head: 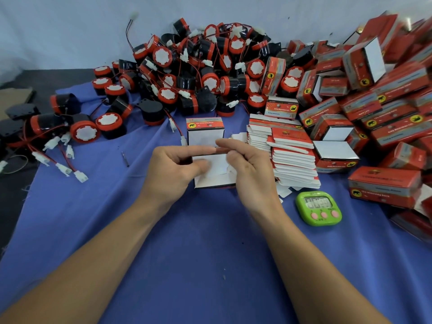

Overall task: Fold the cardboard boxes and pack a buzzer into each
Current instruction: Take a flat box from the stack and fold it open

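A small cardboard box [216,174], white inside and red outside, stands on the blue cloth between my hands with its flaps up. My left hand [174,166] grips its left side, thumb on a white flap. My right hand [247,167] holds the right side, index finger stretched over the top toward the left fingertip. Just behind stands a folded box [205,132] with a red top and white front. A big heap of red-and-black buzzers [191,71] with wires and white plugs fills the back. Flat unfolded boxes [292,155] are stacked right of my hands.
Packed red boxes [378,108] pile up on the right side. A green timer [319,208] lies on the blue cloth [187,253] near my right wrist. More buzzers [77,127] and loose plugs lie at the left. A small dark pin [125,157] rests left of my hands.
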Demonstrator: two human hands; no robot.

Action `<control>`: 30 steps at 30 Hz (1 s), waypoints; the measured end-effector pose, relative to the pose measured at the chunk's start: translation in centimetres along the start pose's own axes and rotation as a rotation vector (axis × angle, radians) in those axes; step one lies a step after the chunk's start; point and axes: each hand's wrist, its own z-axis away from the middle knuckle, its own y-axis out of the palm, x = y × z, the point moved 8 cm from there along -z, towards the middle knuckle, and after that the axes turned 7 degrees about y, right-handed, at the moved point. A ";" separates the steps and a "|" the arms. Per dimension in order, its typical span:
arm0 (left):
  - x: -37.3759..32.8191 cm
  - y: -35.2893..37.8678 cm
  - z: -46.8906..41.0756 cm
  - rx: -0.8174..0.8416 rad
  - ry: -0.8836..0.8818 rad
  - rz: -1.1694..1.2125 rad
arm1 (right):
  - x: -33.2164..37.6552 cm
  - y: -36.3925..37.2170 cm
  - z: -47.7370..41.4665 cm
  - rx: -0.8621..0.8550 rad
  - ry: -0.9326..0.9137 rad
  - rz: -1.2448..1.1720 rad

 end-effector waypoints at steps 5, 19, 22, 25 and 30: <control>0.5 -0.5 -0.1 -0.064 -0.014 -0.063 | 0.0 0.2 0.3 -0.016 -0.006 0.023; 1.1 0.7 0.5 -0.013 -0.122 0.012 | 0.3 -1.2 0.1 -0.138 -0.022 -0.047; 2.2 1.4 0.6 0.043 -0.227 0.038 | 0.3 -1.4 0.4 -0.178 -0.020 -0.082; 2.9 1.4 0.6 0.096 -0.299 0.121 | 0.7 -1.2 0.5 -0.160 -0.029 -0.028; 2.9 1.2 0.5 0.171 -0.288 0.106 | 1.1 0.2 0.8 -0.040 -0.035 0.200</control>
